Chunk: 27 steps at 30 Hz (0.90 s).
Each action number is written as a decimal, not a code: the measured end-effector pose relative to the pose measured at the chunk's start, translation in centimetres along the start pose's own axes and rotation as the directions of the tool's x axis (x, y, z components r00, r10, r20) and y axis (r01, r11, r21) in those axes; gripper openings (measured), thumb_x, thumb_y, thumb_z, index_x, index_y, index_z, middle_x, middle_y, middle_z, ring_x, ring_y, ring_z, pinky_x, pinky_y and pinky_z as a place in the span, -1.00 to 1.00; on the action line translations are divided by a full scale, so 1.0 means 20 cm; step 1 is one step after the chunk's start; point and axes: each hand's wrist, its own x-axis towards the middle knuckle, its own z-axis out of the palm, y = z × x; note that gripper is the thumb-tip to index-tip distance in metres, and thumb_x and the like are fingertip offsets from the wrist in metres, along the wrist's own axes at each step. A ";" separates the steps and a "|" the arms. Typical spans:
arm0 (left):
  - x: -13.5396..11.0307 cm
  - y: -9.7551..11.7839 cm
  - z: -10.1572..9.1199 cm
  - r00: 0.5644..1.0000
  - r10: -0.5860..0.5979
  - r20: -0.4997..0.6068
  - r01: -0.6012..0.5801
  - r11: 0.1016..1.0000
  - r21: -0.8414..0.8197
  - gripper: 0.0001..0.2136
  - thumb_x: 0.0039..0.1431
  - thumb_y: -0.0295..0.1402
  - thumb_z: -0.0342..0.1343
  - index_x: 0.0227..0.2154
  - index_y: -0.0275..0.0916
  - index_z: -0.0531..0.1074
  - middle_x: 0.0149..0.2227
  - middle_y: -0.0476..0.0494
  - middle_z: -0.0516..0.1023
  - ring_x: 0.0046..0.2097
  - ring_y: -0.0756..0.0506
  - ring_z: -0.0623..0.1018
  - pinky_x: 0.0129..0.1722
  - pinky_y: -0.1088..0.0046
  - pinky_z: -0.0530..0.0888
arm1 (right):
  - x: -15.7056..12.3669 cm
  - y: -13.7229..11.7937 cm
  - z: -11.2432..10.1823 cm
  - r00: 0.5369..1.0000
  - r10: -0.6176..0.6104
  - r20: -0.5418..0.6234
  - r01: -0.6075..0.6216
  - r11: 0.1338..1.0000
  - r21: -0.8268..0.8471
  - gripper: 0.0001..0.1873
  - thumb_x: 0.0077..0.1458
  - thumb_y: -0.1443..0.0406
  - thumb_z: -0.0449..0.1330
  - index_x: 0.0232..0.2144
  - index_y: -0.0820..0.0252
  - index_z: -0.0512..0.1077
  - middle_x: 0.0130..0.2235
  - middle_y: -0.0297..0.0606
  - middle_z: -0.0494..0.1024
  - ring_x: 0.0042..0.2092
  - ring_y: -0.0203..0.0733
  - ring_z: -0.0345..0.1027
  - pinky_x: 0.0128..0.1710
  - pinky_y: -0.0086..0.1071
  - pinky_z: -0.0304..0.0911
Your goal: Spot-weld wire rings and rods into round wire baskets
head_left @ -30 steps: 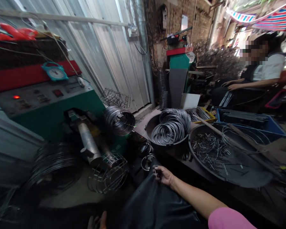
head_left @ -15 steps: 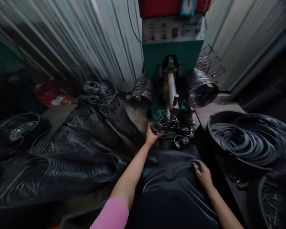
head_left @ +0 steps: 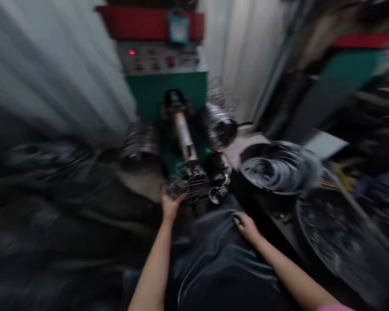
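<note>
My left hand [head_left: 171, 205] is closed on the near left edge of a wire basket [head_left: 194, 185], thumb toward the right. The basket's wire frame lies under the tip of the machine's metal arm [head_left: 185, 140]. My right hand [head_left: 247, 226] rests at the right edge of the black apron [head_left: 210, 246] over my lap, its fingers curled; whatever they hold is hidden. Between the hands, beside the basket, sits a small shiny round metal cup [head_left: 218, 195]. Motion blur softens the whole view.
The green machine [head_left: 168, 95] has a lit control panel [head_left: 158, 58]. Coils of wire rings hang at its left [head_left: 141, 149] and right [head_left: 220, 125]. To my right stand a tub of wire rings [head_left: 278, 168] and a tub of small metal pieces [head_left: 333, 233]. Blurred dark wire stacks lie left.
My view has turned right, so the machine and hands appear further left and another green and red machine shows at right. The left hand keeps the basket; the right stays at the apron.
</note>
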 end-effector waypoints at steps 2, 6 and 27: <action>0.01 0.02 -0.02 0.996 -0.073 0.043 0.075 0.996 -0.048 -0.43 -0.30 -0.16 0.31 -0.19 -0.32 0.34 -0.31 -0.16 0.49 -0.20 -0.19 0.52 -0.13 0.17 0.45 | -0.01 -0.03 -0.01 0.997 -0.036 0.071 0.038 0.999 -0.034 -0.83 -0.09 0.33 0.12 -0.39 0.08 0.47 -0.30 -0.21 0.48 -0.24 -0.11 0.33 -0.15 -0.21 0.20; -0.01 0.05 -0.05 0.987 -0.059 0.152 0.073 0.994 -0.086 -0.45 -0.33 -0.19 0.31 -0.19 -0.27 0.34 -0.32 -0.12 0.44 -0.15 -0.24 0.49 -0.13 0.08 0.44 | -0.01 -0.04 -0.05 1.000 -0.015 -0.020 0.014 0.998 -0.056 -0.83 -0.16 0.42 0.13 -0.47 0.09 0.46 -0.39 -0.32 0.46 -0.31 -0.18 0.31 -0.22 -0.31 0.20; -0.35 0.46 0.03 0.901 0.266 0.343 -0.431 0.639 0.637 -0.11 -0.34 -0.16 0.30 0.12 -0.25 0.07 0.05 -0.29 0.26 0.08 -0.28 0.24 0.06 0.12 0.17 | 0.29 -0.78 0.03 0.922 -0.098 0.374 0.195 0.953 -0.232 -0.74 -0.26 0.42 0.19 -0.41 0.16 0.27 -0.52 -0.44 0.36 -0.44 -0.29 0.26 -0.46 -0.48 0.11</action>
